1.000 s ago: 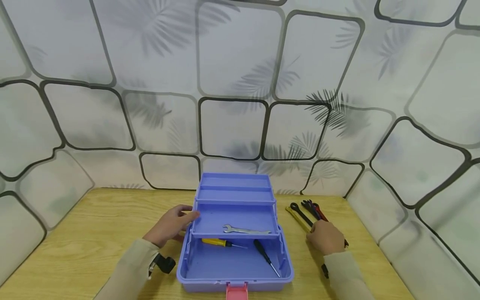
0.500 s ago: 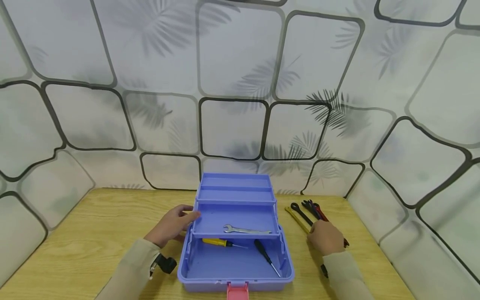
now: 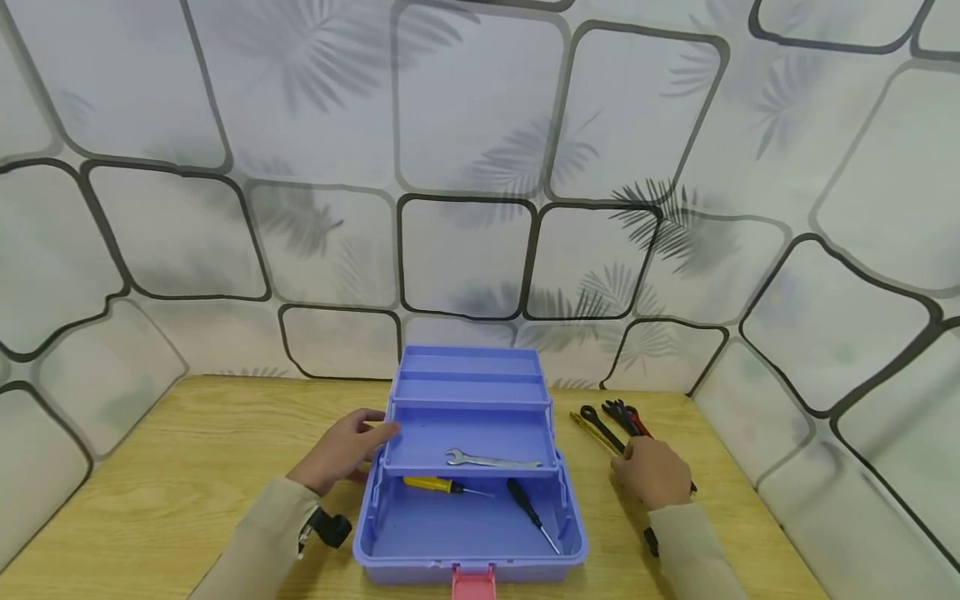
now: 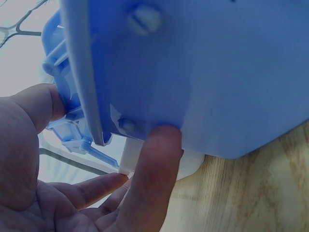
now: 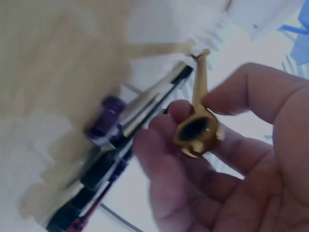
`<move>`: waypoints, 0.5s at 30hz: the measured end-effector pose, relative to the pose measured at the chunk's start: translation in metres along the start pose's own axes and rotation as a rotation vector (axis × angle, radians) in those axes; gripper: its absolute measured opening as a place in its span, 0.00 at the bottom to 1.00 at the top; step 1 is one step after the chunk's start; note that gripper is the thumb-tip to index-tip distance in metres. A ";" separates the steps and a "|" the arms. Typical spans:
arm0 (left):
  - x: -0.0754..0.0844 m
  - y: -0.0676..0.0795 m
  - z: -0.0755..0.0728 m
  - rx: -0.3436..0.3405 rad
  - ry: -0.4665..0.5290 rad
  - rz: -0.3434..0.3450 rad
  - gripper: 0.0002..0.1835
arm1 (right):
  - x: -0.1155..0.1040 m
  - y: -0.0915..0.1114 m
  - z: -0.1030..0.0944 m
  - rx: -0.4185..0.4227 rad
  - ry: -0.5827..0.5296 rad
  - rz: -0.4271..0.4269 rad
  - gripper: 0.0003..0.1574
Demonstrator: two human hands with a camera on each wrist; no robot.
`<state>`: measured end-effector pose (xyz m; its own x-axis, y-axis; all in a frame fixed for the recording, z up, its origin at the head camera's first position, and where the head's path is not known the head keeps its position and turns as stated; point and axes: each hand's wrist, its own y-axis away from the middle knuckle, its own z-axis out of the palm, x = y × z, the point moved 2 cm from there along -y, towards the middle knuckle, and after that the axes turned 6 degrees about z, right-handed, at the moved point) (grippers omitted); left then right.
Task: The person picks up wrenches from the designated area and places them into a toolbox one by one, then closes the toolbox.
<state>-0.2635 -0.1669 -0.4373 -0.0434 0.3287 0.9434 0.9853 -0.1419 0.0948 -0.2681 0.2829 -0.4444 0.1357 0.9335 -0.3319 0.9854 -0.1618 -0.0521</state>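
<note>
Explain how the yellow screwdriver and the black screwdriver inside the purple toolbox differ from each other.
The yellow screwdriver has a yellow handle; the black screwdriver has a black one. The yellow one lies nearly crosswise, partly under the tray edge; the black one lies diagonally, tip toward the front right corner. Both rest on the toolbox floor, apart, untouched by either hand.

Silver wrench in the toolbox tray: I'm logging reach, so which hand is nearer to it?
Left. The left hand touches the toolbox beside the silver wrench; the right hand holds a gold wrench outside.
</note>
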 end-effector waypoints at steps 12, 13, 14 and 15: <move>0.003 0.001 -0.001 -0.008 -0.010 0.007 0.41 | -0.003 -0.004 -0.001 0.006 -0.136 -0.052 0.29; 0.003 0.001 -0.001 -0.011 -0.011 0.009 0.41 | -0.002 -0.004 -0.001 0.005 -0.135 -0.049 0.30; 0.003 0.001 0.000 -0.013 -0.011 0.009 0.41 | -0.002 -0.004 -0.002 0.004 -0.135 -0.045 0.31; 0.003 0.001 0.000 -0.012 -0.009 0.008 0.41 | -0.001 -0.004 -0.002 0.004 -0.135 -0.041 0.31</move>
<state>-0.2630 -0.1663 -0.4344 -0.0345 0.3357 0.9413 0.9835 -0.1558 0.0916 -0.2722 0.2828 -0.4420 0.0797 0.8878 -0.4532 0.9895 -0.1256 -0.0721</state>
